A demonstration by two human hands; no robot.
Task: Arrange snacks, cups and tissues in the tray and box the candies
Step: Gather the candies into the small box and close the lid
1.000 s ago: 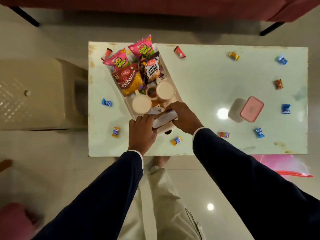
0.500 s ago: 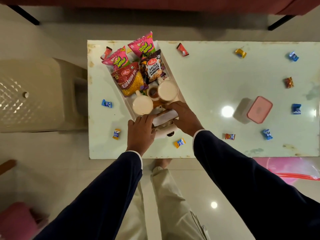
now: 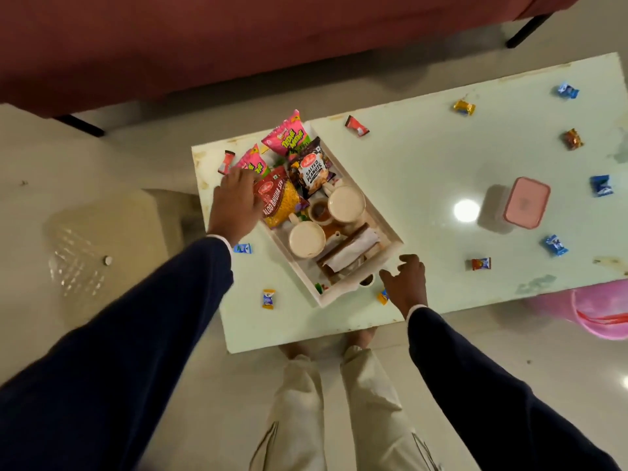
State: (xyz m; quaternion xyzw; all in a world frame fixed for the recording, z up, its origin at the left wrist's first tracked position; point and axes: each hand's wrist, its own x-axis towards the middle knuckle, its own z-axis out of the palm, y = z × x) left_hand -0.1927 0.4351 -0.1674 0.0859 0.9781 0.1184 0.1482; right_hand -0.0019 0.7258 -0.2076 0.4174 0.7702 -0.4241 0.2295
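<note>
A white tray (image 3: 390, 232) lies slantwise on the pale green table (image 3: 424, 171). It holds several snack packets (image 3: 311, 169), two cups (image 3: 306, 239) of milky drink and a tissue pack (image 3: 351, 251) at its near end. My left hand (image 3: 234, 202) rests at the tray's far left edge, fingers spread over the packets. My right hand (image 3: 406, 282) hovers open by the tray's near right corner, holding nothing. Several wrapped candies lie scattered on the table, such as a red candy (image 3: 356, 125) and an orange candy (image 3: 268, 298). A pink-lidded box (image 3: 526, 207) stands shut at the right.
A dark red sofa (image 3: 238, 39) runs along the far side of the table. A cream plastic stool (image 3: 91, 232) sits left of the table. A pink bag (image 3: 591, 311) lies on the floor at the right. My legs stand at the table's near edge.
Both hands have let go of the tissue pack, which now lies in the tray. My left hand moved up to the packets and my right hand drew back to the tray's corner.
</note>
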